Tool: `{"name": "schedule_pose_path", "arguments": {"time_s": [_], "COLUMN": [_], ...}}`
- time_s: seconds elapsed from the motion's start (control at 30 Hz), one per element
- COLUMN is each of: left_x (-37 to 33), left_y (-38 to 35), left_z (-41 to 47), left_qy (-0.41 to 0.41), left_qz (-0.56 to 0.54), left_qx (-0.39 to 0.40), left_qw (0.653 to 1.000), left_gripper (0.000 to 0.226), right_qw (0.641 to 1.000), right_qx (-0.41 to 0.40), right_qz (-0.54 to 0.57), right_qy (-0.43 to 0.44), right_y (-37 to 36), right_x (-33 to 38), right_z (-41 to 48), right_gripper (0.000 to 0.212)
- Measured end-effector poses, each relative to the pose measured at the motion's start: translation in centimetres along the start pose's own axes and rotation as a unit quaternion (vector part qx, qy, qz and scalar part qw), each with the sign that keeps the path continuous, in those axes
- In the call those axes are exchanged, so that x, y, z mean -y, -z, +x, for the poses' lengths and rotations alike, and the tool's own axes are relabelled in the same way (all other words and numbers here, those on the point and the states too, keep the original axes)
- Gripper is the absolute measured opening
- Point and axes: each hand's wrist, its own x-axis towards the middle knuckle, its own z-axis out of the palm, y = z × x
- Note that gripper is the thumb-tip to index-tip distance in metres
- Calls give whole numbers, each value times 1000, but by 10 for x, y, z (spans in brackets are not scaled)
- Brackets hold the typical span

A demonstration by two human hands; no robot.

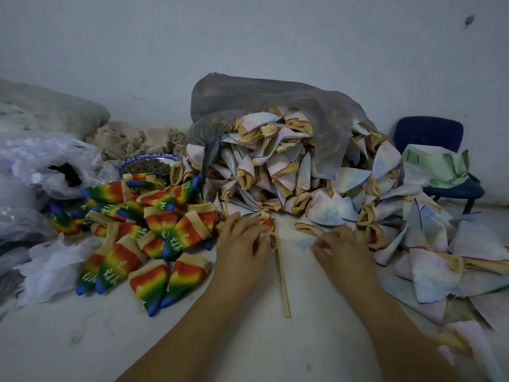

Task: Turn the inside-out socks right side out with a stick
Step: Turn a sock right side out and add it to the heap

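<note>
Against a pale wall (pixel 248 37), socks (pixel 289 172) heap on a white floor (pixel 68 348).

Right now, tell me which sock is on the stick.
The bunched sock gripped by the left hand, at the far tip of the stick, tan cuff with red showing. The rest lie loose in the rainbow pile and the pale pile.

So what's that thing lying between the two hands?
A wooden stick lies on the white table between the left hand and the right hand, nearer the left. Its far end meets the sock the left hand grips. The head view shows this.
</note>
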Motion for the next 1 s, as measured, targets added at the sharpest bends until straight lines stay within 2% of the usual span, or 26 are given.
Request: {"name": "schedule_pose_path", "arguments": {"time_s": [0.1, 0.17, 0.23, 0.27, 0.33, 0.43, 0.5, 0.6, 0.63, 0.67, 0.73, 0.8, 0.9, 1.0], "left_x": [-1, -3, -6, -8, -13, -26, -32, -33, -33, -32, -32, -31, -31, -32], "left_y": [0, 1, 3, 4, 6, 6, 1, 0, 1, 3, 4, 4, 3, 3], "left_z": [0, 0, 0, 0, -1, -6, -10, -11, -10, -9, -9, -10, -11, -10], "left_qy": [-14, -21, -38, -49, -75, -134, -168, -154, -148, -144, -131, -107, -70, -39], "left_qz": [-5, -13, -19, -23, -35, -65, -51, -38, -47, -59, -84, -108, -154, -192], "left_qx": [-16, -30, -44, -44, -23, 44, 87, 87, 71, 57, 40, 42, 61, 69], "left_qw": [1000, 999, 998, 998, 996, 988, 981, 983, 985, 986, 987, 987, 984, 978], "left_gripper": [25, 24, 25, 25, 27, 39, 46, 46, 43, 39, 32, 28, 25, 23], "right_qw": [997, 997, 988, 974, 932, 814, 756, 705, 700, 711, 770, 815, 840, 858], "right_qx": [62, 41, -3, -18, -25, 38, 79, 104, 110, 114, 106, 82, 53, 24], "right_qz": [33, 51, 153, 223, 356, 570, 640, 695, 700, 691, 629, 573, 539, 513], "right_qy": [8, 27, -8, -35, -68, -107, -114, -100, -84, -68, -32, -5, 12, 27], "right_y": [0, 2, 8, 10, 14, 17, 16, 13, 12, 9, 7, 7, 12, 12], "right_x": [-1, 3, 8, 10, 15, 26, 31, 38, 41, 43, 47, 49, 48, 45], "right_z": [-3, -5, -7, -8, -9, -12, -14, -16, -17, -18, -21, -24, -25, -25], "right_gripper": [43, 36, 19, 18, 20, 29, 38, 52, 55, 59, 69, 58, 36, 31]}}
